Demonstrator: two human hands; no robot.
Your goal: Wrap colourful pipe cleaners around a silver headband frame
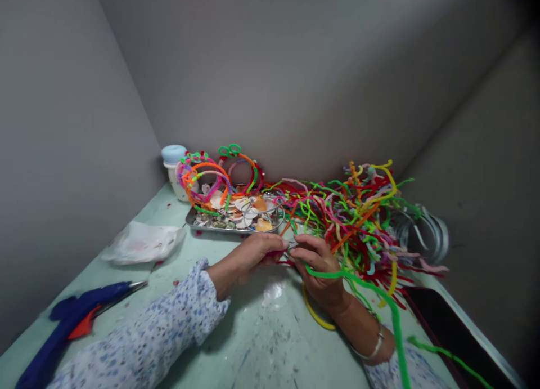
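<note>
While the left hand (253, 251) and the right hand (324, 287) meet over the middle of the counter (270, 344), I read the work in hand as partly done. The red strand (276, 254) sits between the hands, on the near side of the metal tray (223, 229). The left fingers appear closed on it; its exact form is hidden. The right fingers are bent with tips close to the left ones; I cannot tell whether they grip. The green strand (396, 316) lies across the right hand and hangs toward the near edge.

Completed, in my judgement: the orange hoop (213, 165) and the hoop with green loops (234, 148), both fully coloured, standing at the tray. Outstanding, in my judgement: the piece between the hands, the pile of loose strands (363, 209) to the right, and the bare grey bands (441, 240) beyond it. I see shells (264, 226) lying loose in the tray.
</note>
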